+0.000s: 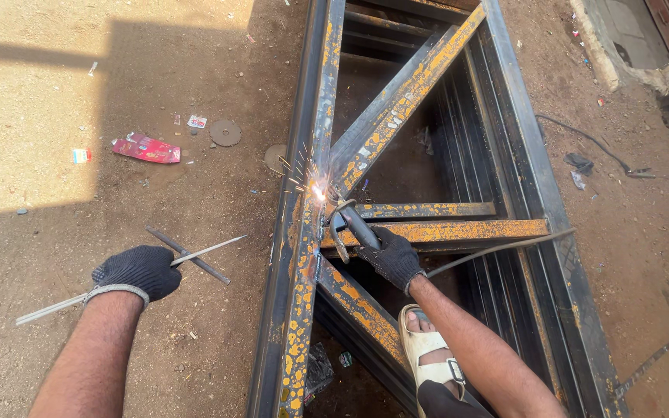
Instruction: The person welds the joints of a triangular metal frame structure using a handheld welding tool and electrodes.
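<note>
Dirt ground (156, 77), electrode holder (354, 220) in right-hand fingers (385, 251)

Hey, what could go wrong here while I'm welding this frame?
Sparks fly at the joint of the steel frame, and your forearms are bare above the gloves, so burns seem likely. Your sandalled foot sits close under the right hand. Spare rods in the left hand might touch the frame.

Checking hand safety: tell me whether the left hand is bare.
No, the left hand wears a dark knit glove and grips thin rods.
</note>
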